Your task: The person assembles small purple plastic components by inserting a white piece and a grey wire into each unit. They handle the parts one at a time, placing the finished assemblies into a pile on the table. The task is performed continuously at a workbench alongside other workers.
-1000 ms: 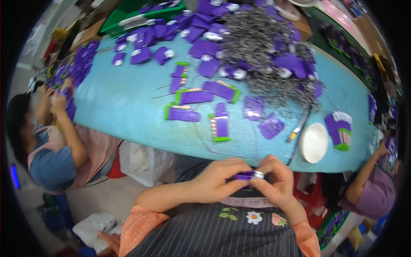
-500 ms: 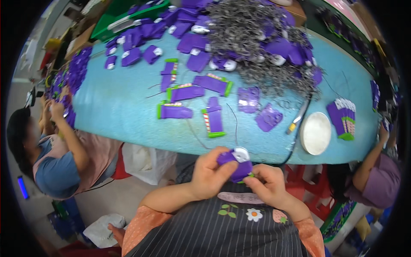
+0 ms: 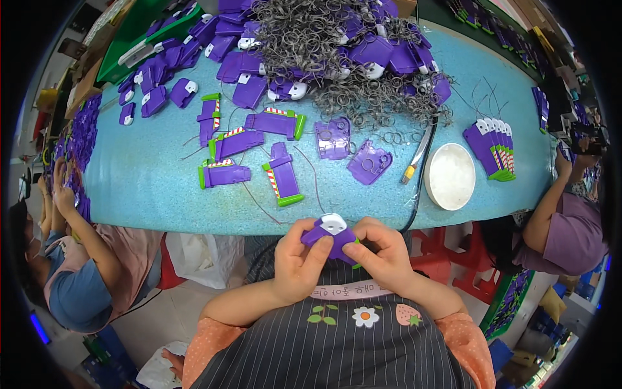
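Observation:
Close to my apron, at the table's near edge, I hold a purple plastic piece (image 3: 339,247) with a white cap bearing small holes and a green edge. My left hand (image 3: 296,262) grips its left side, thumb on the face. My right hand (image 3: 385,258) pinches the right side, its thumb pressed on the purple face; the fingers behind are partly hidden. A thin dark wire rises from behind the cap. Ahead lie several purple wing-shaped pieces (image 3: 283,172) with green ends and red-white striped edges. Beside them are two purple shells (image 3: 370,163) with moulded rings inside.
A heap of grey metal rings (image 3: 317,35) and purple parts (image 3: 246,91) fills the far table. To the right are a yellow-handled cutter (image 3: 416,157), a white bowl (image 3: 451,176) and stacked purple pieces (image 3: 483,146). A green crate (image 3: 116,61) stands far left. People work on both sides.
My right hand has moved up from the piece's lower green edge to grip its right side. The piece now sits more upright between both hands. The whole view has shifted slightly.

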The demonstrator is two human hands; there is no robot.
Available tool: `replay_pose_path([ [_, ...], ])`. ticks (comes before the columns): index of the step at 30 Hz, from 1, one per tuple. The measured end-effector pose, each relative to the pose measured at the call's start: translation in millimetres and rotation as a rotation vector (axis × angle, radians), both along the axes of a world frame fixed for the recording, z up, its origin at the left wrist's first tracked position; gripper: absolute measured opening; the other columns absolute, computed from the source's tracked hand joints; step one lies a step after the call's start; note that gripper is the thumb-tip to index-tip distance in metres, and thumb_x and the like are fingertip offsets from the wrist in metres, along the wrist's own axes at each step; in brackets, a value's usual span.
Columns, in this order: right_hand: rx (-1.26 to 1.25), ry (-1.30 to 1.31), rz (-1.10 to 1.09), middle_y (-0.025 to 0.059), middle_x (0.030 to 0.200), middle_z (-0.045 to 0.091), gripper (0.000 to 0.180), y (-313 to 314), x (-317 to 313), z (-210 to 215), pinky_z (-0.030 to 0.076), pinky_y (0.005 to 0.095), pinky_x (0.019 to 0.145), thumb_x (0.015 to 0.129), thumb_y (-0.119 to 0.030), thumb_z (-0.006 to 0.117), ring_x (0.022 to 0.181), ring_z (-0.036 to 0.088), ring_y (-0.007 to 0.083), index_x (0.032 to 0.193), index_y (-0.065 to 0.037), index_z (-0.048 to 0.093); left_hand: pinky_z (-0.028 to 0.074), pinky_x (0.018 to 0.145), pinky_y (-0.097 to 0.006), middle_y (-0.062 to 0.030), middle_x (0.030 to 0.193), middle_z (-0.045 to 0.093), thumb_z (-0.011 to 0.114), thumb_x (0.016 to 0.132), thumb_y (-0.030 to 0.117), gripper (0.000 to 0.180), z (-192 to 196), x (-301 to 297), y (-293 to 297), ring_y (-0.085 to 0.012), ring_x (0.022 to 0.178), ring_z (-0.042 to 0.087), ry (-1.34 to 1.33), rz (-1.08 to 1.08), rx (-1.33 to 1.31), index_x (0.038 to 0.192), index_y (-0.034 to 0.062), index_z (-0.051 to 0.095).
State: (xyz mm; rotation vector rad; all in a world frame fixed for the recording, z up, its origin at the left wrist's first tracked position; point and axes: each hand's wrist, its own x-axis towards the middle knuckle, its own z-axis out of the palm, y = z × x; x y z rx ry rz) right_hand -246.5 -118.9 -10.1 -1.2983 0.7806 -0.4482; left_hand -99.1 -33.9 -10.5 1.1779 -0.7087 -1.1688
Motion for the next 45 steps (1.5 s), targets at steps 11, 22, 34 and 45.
replay_pose_path([
  [11, -0.317, -0.168, -0.515, 0.0058, 0.098, 0.058, 0.032, -54.1, -71.3, 54.6, 0.045, 0.0254, 0.079, 0.077, 0.0, 0.064, 0.087, 0.056, 0.0115, 0.106, 0.0, 0.051, 0.043, 0.082, -0.033, -0.0173, 0.107, 0.053, 0.062, 0.078, 0.005, 0.034, 38.6, 24.9, -4.2, -0.0268, 0.095, 0.054, -0.585, -0.309, -0.1, 0.109, -0.003, 0.049],
  [22, -1.439, 0.941, -0.668, 0.0142, 0.094, 0.057, 0.034, -168.4, -112.9, 8.7, 0.041, 0.0385, 0.074, 0.069, -0.011, 0.071, 0.085, 0.052, 0.0308, 0.099, -0.002, 0.057, 0.046, 0.072, -0.027, -0.0125, 0.094, 0.06, 0.057, 0.084, 0.005, 0.018, 29.3, 31.3, 12.2, -0.0177, 0.079, 0.058, -0.511, -0.194, 0.036, 0.1, -0.0025, 0.055],
  [34, -1.429, 0.674, -0.197, 0.0171, 0.088, 0.056, 0.02, -224.1, 14.8, 37.1, 0.045, 0.0419, 0.073, 0.06, -0.009, 0.067, 0.088, 0.053, 0.034, 0.078, -0.002, 0.059, 0.05, 0.066, -0.028, -0.0122, 0.088, 0.064, 0.055, 0.084, 0.003, 0.015, 13.4, 25.1, 3.9, -0.0178, 0.076, 0.063, -0.45, -0.287, 0.077, 0.097, -0.0044, 0.056],
  [45, -1.256, 0.039, -0.29, 0.0118, 0.084, 0.055, 0.02, -146.5, 6.0, 89.7, 0.044, 0.0394, 0.069, 0.075, -0.011, 0.062, 0.078, 0.054, 0.0306, 0.092, -0.002, 0.057, 0.046, 0.086, -0.033, -0.0148, 0.11, 0.056, 0.05, 0.091, 0.007, 0.027, 11.6, 39.6, 0.5, -0.0225, 0.101, 0.055, -0.196, -0.061, -0.046, 0.115, -0.0017, 0.045],
])
